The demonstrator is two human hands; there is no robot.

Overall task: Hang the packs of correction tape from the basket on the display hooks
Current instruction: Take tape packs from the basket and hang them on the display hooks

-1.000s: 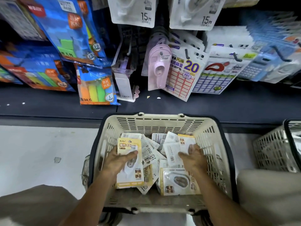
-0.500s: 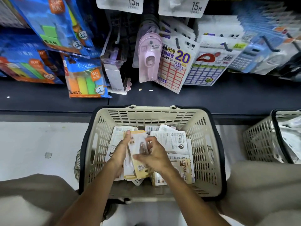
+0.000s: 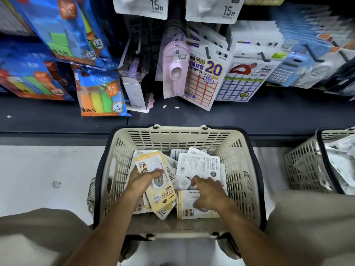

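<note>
- I am looking down from my head camera at a dark display wall point(image 3: 288, 116) across the far side, crowded with hanging stationery: blue packs of coloured blocks at far left, a pink tape dispenser point(image 3: 175, 72) in the middle, and sheets of labels point(image 3: 206, 79) just right of it.
- White cards marked "15M" point(image 3: 213, 10) hang at the very top on the display hooks point(image 3: 207, 51); I judge these are where the packs belong.
- A cream plastic basket point(image 3: 178, 137) with slotted walls and a dark rim sits near me on the pale floor; a second basket point(image 3: 305, 166) stands to its right.
- The packs of correction tape point(image 3: 198, 167) lie loose and overlapping inside the basket, some face up in yellow and white, some showing printed white backs.
- My left hand point(image 3: 143, 180) grips a small stack of packs, fingers curled over the top one's clear bubble.
- My right hand point(image 3: 208, 191) rests among the packs on the right, fingers bent down; I cannot tell whether it pinches one.
- I judge each pack light, flat and fairly stiff, card with a slick plastic bubble that may slide against its neighbours.
- The best hold is likely the card edge, leaving the hang hole at the top free.
</note>
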